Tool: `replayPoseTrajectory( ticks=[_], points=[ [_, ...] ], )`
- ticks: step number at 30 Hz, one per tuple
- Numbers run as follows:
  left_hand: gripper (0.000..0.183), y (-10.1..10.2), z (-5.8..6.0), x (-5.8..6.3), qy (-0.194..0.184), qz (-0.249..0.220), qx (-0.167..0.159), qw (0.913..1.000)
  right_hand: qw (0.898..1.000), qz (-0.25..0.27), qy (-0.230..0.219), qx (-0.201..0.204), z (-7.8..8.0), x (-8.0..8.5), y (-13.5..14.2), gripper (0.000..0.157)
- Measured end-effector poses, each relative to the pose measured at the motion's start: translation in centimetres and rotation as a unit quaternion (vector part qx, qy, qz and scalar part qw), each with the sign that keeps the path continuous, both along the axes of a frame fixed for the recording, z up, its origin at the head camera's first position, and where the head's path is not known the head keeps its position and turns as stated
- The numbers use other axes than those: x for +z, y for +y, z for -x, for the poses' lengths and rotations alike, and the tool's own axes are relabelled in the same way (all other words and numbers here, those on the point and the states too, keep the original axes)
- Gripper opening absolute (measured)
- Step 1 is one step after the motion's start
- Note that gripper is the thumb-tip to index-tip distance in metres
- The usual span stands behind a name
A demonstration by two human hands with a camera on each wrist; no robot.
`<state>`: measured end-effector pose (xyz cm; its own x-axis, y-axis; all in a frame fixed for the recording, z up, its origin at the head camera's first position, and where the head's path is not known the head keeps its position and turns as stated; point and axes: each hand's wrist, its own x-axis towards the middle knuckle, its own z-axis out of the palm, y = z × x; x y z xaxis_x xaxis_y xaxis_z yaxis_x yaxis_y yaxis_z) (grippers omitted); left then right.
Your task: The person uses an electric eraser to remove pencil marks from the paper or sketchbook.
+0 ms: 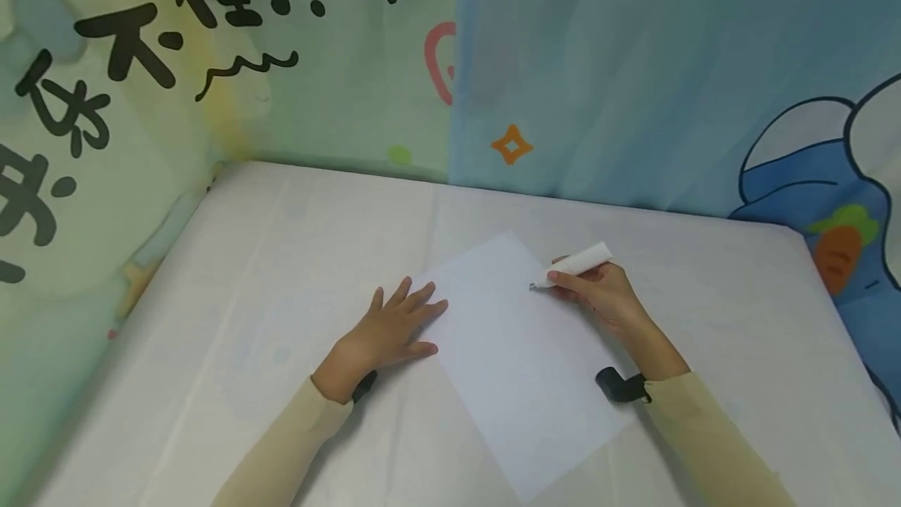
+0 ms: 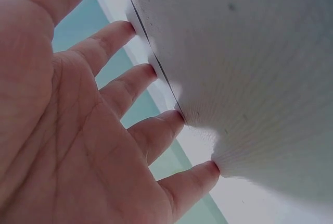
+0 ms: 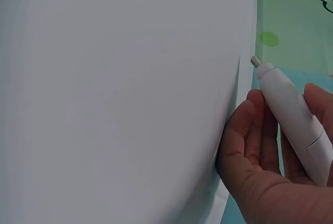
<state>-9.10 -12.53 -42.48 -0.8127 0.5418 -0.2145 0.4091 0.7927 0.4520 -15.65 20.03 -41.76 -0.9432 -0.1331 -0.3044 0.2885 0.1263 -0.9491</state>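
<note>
A blank white sheet of paper (image 1: 521, 358) lies at an angle on the white-covered table. My left hand (image 1: 390, 331) spreads its fingers at the sheet's left edge; in the left wrist view several fingertips (image 2: 148, 71) touch down along that edge. Over the sheet's right side, my right hand (image 1: 612, 300) holds a thick white pen-shaped tool (image 1: 586, 260) between thumb and fingers. The right wrist view shows the tool's short metal tip (image 3: 255, 61), which points away from the hand. Whether this tip touches the paper I cannot tell.
The white table cover (image 1: 296, 257) extends around the sheet. Behind it stands a printed backdrop (image 1: 598, 84) with black characters, an orange star and a carrot. Dark wrist straps (image 1: 622, 386) show at the sleeve cuffs.
</note>
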Motion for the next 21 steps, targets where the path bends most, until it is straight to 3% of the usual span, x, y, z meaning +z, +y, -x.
replayPoseTrajectory(
  ticks=[8,21],
  points=[
    [0.064,0.15,-0.02,-0.13,-0.010,0.005,-0.004,0.9999,0.999,-0.035,0.000,-0.004,-0.57,-0.23,0.02,0.042],
    [0.064,0.01,0.03,0.16,-0.001,0.007,-0.001,1.0000,0.998,-0.055,0.011,0.001,-0.06,0.48,-0.53,0.045]
  ],
)
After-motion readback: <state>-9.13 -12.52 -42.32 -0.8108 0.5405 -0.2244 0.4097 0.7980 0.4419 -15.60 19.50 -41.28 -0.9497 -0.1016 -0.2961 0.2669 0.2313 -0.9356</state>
